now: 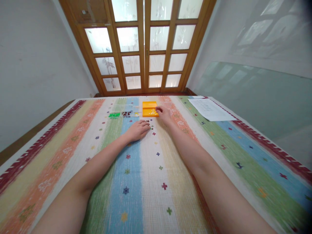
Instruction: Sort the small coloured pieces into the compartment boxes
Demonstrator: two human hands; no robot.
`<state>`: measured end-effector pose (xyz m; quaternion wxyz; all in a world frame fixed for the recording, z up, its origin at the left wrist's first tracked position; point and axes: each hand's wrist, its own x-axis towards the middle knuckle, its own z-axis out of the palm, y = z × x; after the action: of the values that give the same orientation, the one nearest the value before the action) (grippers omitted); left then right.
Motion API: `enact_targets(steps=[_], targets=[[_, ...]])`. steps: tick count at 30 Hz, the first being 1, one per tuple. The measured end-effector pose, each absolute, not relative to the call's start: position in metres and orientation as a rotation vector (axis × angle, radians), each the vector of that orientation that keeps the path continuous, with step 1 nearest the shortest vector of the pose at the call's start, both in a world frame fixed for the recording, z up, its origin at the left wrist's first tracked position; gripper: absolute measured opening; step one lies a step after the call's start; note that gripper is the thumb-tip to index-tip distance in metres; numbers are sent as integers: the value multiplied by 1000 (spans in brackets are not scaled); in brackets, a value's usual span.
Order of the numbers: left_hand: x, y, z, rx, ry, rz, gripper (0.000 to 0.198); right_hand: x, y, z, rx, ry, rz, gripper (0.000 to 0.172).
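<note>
My left hand (138, 130) rests low on the striped cloth, its fingers curled and close together. By its fingertips are small dark red and green spots; I cannot tell whether they are beads or printed pattern. My right hand (163, 114) is at the right edge of an open yellow box (149, 104), thumb and fingers pinched together. What they hold, if anything, is too small to make out. Small white pieces (153, 112) lie in the box's near half. Left of it stands a clear divided case (122, 108) with green pieces (114, 115), dark red pieces (126, 114) and yellow pieces (136, 114).
A striped, patterned tablecloth (151, 195) covers the table. A printed paper sheet (210, 110) lies at the far right. Beyond the table's far edge are wooden doors with glass panes (143, 48). A glass panel (255, 91) leans along the right wall.
</note>
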<state>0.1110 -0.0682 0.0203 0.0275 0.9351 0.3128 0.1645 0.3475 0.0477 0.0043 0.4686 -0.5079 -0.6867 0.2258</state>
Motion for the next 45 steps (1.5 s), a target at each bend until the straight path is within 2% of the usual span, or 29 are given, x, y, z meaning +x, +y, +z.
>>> enact_targets(steps=[5, 13, 21, 27, 38, 45], targets=[[118, -66, 12, 2911, 978, 492, 37, 348, 53, -4, -1221, -1701, 545, 40], [114, -68, 7, 2917, 1015, 484, 38, 348, 50, -10, -1218, -1716, 443, 32], [107, -68, 10, 2824, 1049, 600, 27, 323, 31, -16, -1137, -1955, 361, 27], [110, -65, 4, 2771, 1207, 657, 18, 317, 26, -16, -1105, -2038, 326, 26], [111, -62, 3, 2733, 1282, 673, 13, 320, 23, -12, -1156, -2050, 350, 27], [81, -44, 7, 2429, 1509, 925, 12, 321, 20, -10, -1144, -2053, 373, 28]])
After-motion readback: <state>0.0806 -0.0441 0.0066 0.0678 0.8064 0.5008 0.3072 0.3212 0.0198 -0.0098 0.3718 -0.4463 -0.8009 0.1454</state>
